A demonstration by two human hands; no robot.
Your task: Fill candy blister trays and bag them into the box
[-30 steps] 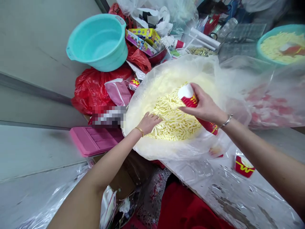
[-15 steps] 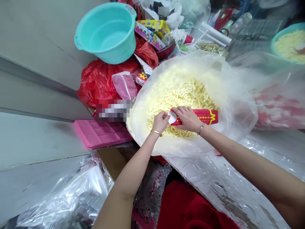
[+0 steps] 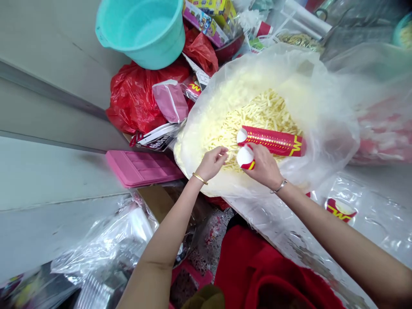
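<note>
A big clear plastic bag [image 3: 325, 111] lies open and holds a heap of pale yellow fry-shaped pieces [image 3: 257, 118]. A stack of red cartons with yellow marks [image 3: 273, 140] lies on the heap. My right hand [image 3: 265, 168] grips a single red carton [image 3: 246, 158] with its white inside facing up, just below the stack. My left hand [image 3: 210, 163] hovers over the fries beside that carton, fingers bent and pinched at the tips; whether it holds any pieces I cannot tell.
A teal basin [image 3: 144, 28] sits on red bags [image 3: 135, 96] at the back. A pink tray [image 3: 141, 167] lies left of the bag. Another red carton [image 3: 341, 210] rests on plastic sheeting [image 3: 370, 223] at the right. Red cloth [image 3: 257, 270] is below.
My right hand has pulled one carton off the stack, which now lies alone on the fries. My left hand has come off the stack's end. The view has shifted down.
</note>
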